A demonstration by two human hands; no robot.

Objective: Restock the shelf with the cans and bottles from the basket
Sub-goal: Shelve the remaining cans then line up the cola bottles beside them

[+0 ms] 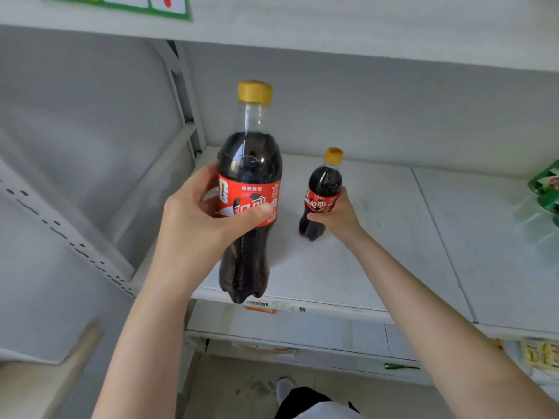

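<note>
Two cola bottles share the same dress: dark drink, a yellow cap and a red wrap-around label with white Chinese characters, too blurred to read letter by letter. The near bottle (248,189) fills the centre of the frame, upright, and the left hand (205,219) is wrapped around its label band, thumb across the front and fingers behind; its base hangs over the front lip of the shelf (378,237), and whether it touches the board cannot be told. The far bottle (322,195) sits right of centre, looking smaller and farther back, leaning slightly, its base on or just above the shelf board; the right hand (338,211) closes on its lower half from the right side. A price strip (273,305) along the shelf's front edge, just below the near bottle, carries a barcode, small unreadable print and an orange tag beneath. The shelving is pale grey-white metal with a plain back panel, a perforated upright (60,225) slanting across the left of the frame and another board overhead. At the upper left a green-bordered sign (142,4) peeks in, its writing cut off. Green packaged goods (546,189) lie at the right edge on the neighbouring board. Lower shelves show at the bottom, with yellow tags (540,353) at the lower right, above a dull tan floor.
</note>
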